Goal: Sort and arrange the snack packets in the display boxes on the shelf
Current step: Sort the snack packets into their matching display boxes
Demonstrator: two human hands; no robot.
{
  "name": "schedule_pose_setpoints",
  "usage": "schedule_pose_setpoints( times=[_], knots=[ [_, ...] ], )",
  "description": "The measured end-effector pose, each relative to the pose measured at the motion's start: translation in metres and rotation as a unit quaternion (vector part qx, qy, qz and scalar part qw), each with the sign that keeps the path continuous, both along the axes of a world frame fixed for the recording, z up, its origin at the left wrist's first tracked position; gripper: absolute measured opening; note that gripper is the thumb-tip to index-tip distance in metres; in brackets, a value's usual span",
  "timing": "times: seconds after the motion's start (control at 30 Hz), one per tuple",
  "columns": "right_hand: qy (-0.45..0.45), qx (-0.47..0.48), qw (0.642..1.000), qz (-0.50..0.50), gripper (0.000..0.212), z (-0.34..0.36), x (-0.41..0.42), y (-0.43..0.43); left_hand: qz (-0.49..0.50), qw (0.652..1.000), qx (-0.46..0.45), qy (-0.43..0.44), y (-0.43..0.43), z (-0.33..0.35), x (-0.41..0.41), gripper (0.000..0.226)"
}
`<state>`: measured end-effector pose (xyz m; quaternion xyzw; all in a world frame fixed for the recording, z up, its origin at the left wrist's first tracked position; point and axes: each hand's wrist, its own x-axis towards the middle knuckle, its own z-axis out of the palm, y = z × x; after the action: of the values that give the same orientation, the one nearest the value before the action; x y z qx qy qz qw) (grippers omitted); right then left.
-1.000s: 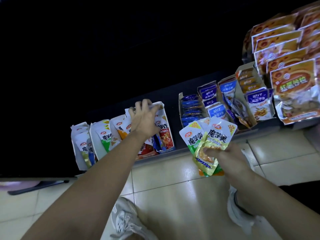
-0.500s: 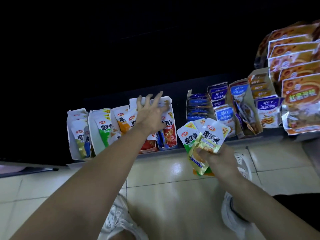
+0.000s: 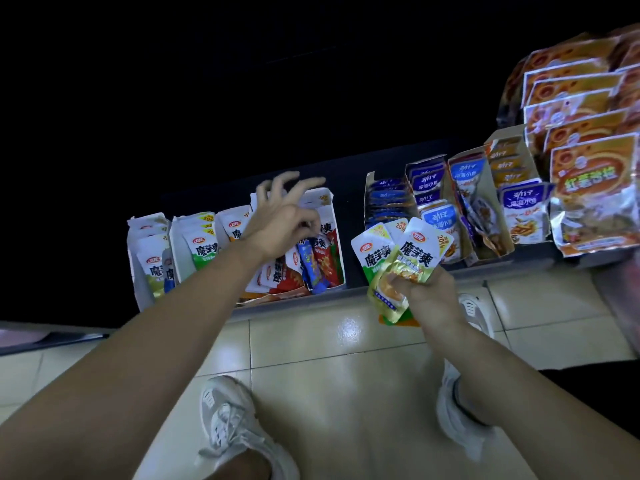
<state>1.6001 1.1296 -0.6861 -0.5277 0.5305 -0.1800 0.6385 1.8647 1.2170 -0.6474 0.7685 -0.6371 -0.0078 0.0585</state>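
Sorting is under way: the left hand [image 3: 282, 221], fingers spread and empty, hovers over the mixed box [image 3: 337, 233] at the shelf [image 3: 354, 216] front edge, while the right hand [image 3: 429, 294] grips several packets [image 3: 414, 252]; next, likely pluck out a stray.

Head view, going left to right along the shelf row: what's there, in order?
Box of yellowish packets → box of green packets → box of red packets, left hand in front of it → box of dark blue packets → box of orange packets → big orange bags.
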Motion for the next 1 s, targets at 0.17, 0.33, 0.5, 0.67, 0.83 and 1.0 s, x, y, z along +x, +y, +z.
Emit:
schedule_pose_setpoints(
  times=[0.17, 0.33, 0.5, 0.67, 0.83, 1.0],
  knots=[
    [-0.027, 0.021, 0.999, -0.015, 0.028, 0.001, 0.004, -0.003, -0.094, 0.993, -0.005, 0.073, 0.025, 0.023, 0.008, 0.01],
    [-0.059, 0.034, 0.998, -0.011, 0.027, 0.006, 0.007, 0.001, -0.019, 0.99, -0.041, 0.133, 0.05, 0.025, -0.003, 0.014],
    [-0.07, 0.042, 0.997, -0.01, 0.019, 0.01, 0.008, -0.006, 0.077, 0.946, -0.084, 0.305, 0.046, 0.042, -0.025, 0.007],
    [-0.064, 0.108, 0.992, 0.0, 0.01, 0.023, 0.008, -0.015, 0.08, 0.891, -0.065, 0.443, 0.036, 0.051, -0.047, 0.003],
    [-0.124, 0.242, 0.956, 0.109, 0.026, 0.04, 0.006, -0.001, 0.141, 0.876, -0.087, 0.452, 0.023, 0.032, -0.072, 0.016],
    [-0.092, 0.139, 0.966, 0.196, 0.047, 0.041, 0.001, 0.014, 0.191, 0.871, -0.133, 0.432, 0.017, 0.017, -0.087, 0.023]
  ],
)
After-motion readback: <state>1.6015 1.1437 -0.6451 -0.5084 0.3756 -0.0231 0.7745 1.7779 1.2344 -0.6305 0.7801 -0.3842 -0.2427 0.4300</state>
